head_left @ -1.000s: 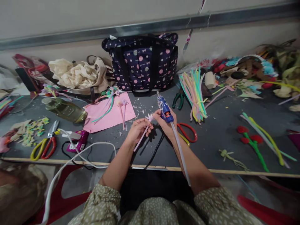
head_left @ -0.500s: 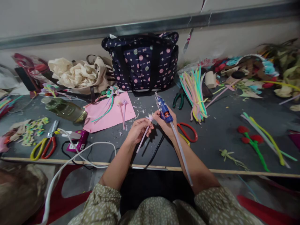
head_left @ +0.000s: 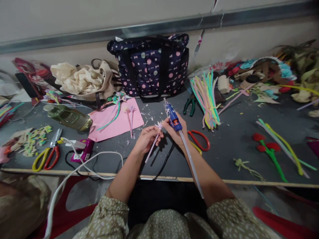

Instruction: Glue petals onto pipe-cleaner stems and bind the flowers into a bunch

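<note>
1. A bag stood at twelve o'clock.
2. A glue gun, gripped by the right hand, pointed toward eleven o'clock.
3. The left hand pinched a lilac flower by its stem.
4. The flower's head lay between both hands, one o'clock from the left.

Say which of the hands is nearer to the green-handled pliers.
Right. The right hand, with the glue gun, is in front and left of the pliers; the left hand, pinching the lilac flower, is farther to their left, also in front.
</note>
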A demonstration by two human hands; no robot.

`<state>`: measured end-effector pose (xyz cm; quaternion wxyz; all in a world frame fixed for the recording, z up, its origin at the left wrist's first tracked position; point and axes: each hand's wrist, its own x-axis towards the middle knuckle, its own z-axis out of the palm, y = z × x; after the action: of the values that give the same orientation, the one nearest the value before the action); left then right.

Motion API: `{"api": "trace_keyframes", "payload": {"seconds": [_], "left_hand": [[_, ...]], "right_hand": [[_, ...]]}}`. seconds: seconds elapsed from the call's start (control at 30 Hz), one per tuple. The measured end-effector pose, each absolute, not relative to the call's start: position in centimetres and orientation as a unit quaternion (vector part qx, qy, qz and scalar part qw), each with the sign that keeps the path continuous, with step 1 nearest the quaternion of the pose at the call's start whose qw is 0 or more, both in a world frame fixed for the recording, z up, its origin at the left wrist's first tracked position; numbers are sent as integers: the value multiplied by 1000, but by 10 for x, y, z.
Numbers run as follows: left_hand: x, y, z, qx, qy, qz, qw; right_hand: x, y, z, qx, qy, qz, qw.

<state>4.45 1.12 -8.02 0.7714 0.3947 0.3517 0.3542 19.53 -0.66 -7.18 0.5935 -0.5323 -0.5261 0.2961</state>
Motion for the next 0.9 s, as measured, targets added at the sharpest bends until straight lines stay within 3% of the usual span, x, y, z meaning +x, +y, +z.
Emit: {"api": "trace_keyframes", "payload": {"seconds": [0.23, 0.6, 0.9], "left_hand": [[45, 12, -80, 395, 366, 355, 764], [40, 15, -84, 375, 386, 433, 723], [40, 19, -86, 352, 335, 501, 716]], "right_hand": [[193, -7, -68, -543, -511, 303, 594], [194, -1, -79, -523, -357, 365, 683], [186, -8, -76, -521, -390, 379, 658]]}}
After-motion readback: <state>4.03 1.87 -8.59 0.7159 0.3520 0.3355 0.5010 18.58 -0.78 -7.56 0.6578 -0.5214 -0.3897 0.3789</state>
